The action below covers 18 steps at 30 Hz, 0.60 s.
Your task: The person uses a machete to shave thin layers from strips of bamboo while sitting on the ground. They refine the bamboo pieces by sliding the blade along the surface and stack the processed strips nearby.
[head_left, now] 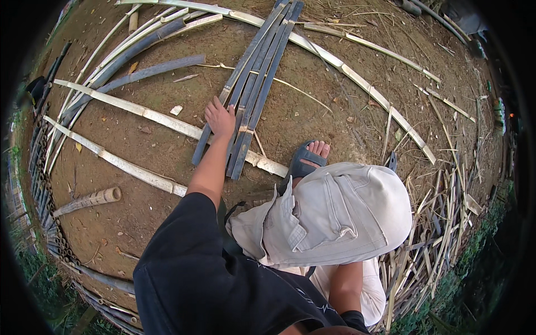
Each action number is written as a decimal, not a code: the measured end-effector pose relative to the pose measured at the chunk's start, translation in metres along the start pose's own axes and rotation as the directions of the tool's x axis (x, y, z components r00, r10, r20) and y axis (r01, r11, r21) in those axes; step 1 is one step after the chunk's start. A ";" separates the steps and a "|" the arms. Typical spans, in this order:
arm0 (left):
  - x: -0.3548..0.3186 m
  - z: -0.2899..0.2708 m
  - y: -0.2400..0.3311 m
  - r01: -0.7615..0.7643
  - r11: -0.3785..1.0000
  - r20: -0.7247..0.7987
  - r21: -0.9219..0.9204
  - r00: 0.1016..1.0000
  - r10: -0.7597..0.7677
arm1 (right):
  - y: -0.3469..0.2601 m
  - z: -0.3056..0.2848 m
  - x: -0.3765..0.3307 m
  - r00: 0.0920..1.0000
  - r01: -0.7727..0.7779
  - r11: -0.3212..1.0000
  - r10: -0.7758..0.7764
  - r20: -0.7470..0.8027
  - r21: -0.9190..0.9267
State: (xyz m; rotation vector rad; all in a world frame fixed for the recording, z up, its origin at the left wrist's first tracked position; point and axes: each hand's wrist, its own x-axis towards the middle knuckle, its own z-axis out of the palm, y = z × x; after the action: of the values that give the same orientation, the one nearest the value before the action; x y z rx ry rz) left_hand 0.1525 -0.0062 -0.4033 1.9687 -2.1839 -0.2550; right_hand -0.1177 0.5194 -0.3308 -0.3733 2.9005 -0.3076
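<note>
Dark bamboo slats, head view: bundle of approx 4, top ctr to just L of mid-frame, side by side over soil, gaps widening twd lower ends. Long axis steep, upper end leaning R. L hand at bundle's L edge, over the leftmost slat, below its midpt. Fingers loosely bent, thumb apart; unclear whether they grip or only rest. Other slats lie immed. R of thumb; fingertips aim up & a bit L, at an angle to the axis. L clearly the nearer hand. R hand hidden by trouser leg, lower R of ctr; only R forearm shows, finger state unk.

Under slats: pale strip from upper L twd sandal; curved strip beneath upper part, sweeping R. Poles upper L; offcuts heaped lower R.
</note>
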 end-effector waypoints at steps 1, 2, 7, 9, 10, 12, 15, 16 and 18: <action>0.008 0.001 -0.011 0.098 0.995 0.141 -0.005 0.985 -0.096 | -0.001 0.000 0.000 1.000 0.004 1.000 -0.004 0.002 0.003; 0.015 0.001 -0.019 0.083 0.996 0.142 -0.039 0.987 -0.077 | -0.001 0.002 0.000 1.000 0.001 1.000 -0.001 0.003 0.006; 0.038 -0.007 -0.052 -0.117 0.993 0.016 0.000 0.993 0.117 | -0.004 0.005 0.002 1.000 0.002 1.000 -0.002 0.006 0.013; 0.040 -0.014 -0.049 -0.141 0.990 0.026 0.004 0.990 0.141 | -0.003 0.006 0.001 1.000 0.001 1.000 -0.001 0.001 0.015; 0.039 -0.033 -0.030 -0.101 0.994 0.090 -0.044 0.990 0.104 | -0.001 0.005 0.000 1.000 -0.006 1.000 0.006 -0.005 0.011; 0.023 -0.043 -0.016 -0.079 0.988 0.103 -0.130 0.990 0.093 | 0.001 0.005 -0.001 1.000 -0.001 1.000 0.001 0.002 0.012; -0.012 -0.041 0.016 -0.109 0.947 0.093 -0.303 0.985 0.143 | 0.003 0.004 -0.004 1.000 -0.010 1.000 0.010 0.002 0.008; -0.027 -0.045 0.037 -0.048 0.927 0.187 -0.371 0.974 0.125 | 0.005 0.002 -0.006 1.000 -0.018 1.000 0.018 -0.004 0.001; -0.059 -0.015 0.038 -0.019 0.889 0.136 -0.458 0.986 0.092 | -0.002 0.005 -0.002 1.000 0.015 1.000 -0.015 0.020 0.006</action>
State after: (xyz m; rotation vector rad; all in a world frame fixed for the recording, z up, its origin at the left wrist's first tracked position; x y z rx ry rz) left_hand 0.1256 0.0562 -0.3810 1.6648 -2.0198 -0.8531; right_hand -0.1148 0.5174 -0.3346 -0.3951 2.8781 -0.3127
